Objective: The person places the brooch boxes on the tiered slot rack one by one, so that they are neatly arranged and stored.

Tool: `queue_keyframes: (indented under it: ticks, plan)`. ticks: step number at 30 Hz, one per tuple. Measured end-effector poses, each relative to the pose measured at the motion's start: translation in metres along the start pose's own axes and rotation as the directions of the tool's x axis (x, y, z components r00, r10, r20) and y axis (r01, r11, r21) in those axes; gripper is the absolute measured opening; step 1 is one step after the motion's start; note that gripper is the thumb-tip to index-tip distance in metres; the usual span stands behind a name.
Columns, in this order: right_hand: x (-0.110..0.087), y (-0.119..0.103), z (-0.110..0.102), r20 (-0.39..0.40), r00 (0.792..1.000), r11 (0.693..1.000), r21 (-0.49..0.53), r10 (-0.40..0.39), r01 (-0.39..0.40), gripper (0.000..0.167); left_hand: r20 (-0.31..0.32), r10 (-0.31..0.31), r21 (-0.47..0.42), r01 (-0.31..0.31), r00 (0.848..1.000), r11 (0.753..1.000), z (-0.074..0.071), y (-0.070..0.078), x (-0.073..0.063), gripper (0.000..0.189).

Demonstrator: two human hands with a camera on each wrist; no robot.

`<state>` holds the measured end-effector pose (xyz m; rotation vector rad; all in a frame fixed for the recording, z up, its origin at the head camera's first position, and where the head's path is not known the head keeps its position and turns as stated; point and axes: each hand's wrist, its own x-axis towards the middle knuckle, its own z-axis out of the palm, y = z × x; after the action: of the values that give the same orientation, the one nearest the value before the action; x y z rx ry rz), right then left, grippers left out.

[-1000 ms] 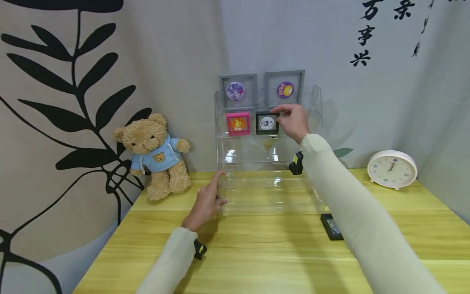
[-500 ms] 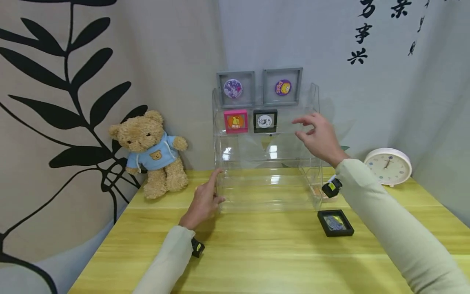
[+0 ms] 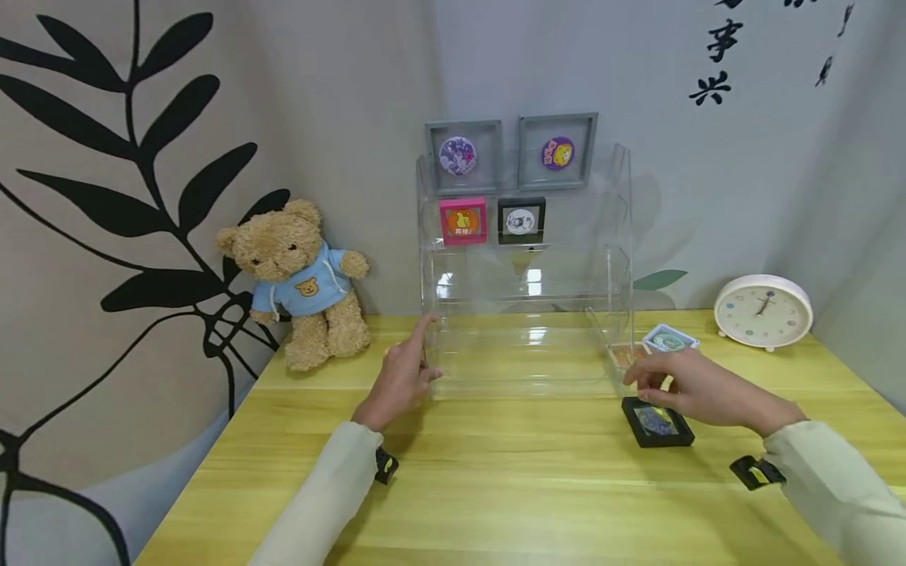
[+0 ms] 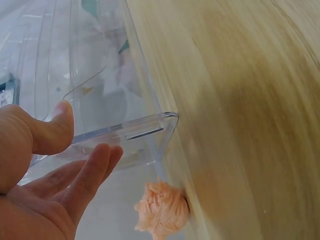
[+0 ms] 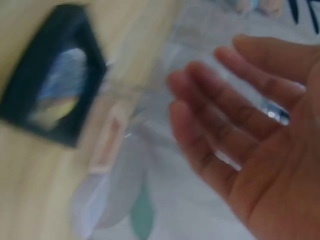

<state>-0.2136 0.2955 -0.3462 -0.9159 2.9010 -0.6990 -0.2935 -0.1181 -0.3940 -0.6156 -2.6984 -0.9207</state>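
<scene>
1. My left hand [image 3: 399, 381] pinches the left side panel of the clear stand [image 3: 524, 385], thumb on one face and fingers on the other, as the left wrist view confirms.
2. My right hand [image 3: 701, 389] is relaxed, fingers loosely bent with gaps between them; it hangs near the black case [image 3: 655, 426], apart from it in the blurred right wrist view.
3. The black case lies flat on the counter [image 3: 495, 487], just beside the stand's front right corner; its insert shows blue-grey and yellow.
4. Beyond it lie an orange case [image 3: 628, 354], next to the stand's right side, and a pale blue case [image 3: 668, 338].
5. The stand's top tier bears two grey frames [image 3: 557, 152], each holding a round badge.
6. The tier below bears a pink frame [image 3: 463, 222] at left and a black frame [image 3: 521, 221] beside it.
7. A teddy bear [image 3: 306, 283] sits left of the stand; a white clock [image 3: 763, 313] stands at right.
</scene>
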Motion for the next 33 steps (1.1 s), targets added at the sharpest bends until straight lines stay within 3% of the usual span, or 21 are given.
queue_keyframes:
  ticks: [2,8,13,27,33]
  plan:
    - [-0.006,0.01,0.005,0.024,0.998,0.998,-0.008,0.058,-0.058,0.018,0.008,-0.005,0.005,0.005,1.0,1.0,-0.001,0.001,0.001,0.084]
    - [-0.01,0.041,0.019,0.001,0.985,0.975,-0.141,0.172,-0.17,0.02,-0.001,-0.002,0.012,0.002,1.0,1.0,-0.005,0.0,0.004,0.085]
    - [-0.017,0.06,0.033,0.032,0.967,0.959,-0.14,0.253,-0.246,0.02,0.012,-0.011,0.009,0.011,1.0,1.0,-0.003,-0.001,0.003,0.086]
    - [-0.011,0.066,0.045,-0.003,0.958,0.947,-0.148,0.287,-0.284,0.002,0.001,-0.001,0.016,0.001,1.0,1.0,-0.001,0.0,0.001,0.085]
    - [-0.012,0.062,0.038,0.003,0.957,0.949,-0.13,0.29,-0.287,0.005,0.008,-0.004,0.017,0.004,1.0,1.0,-0.003,0.001,0.002,0.084]
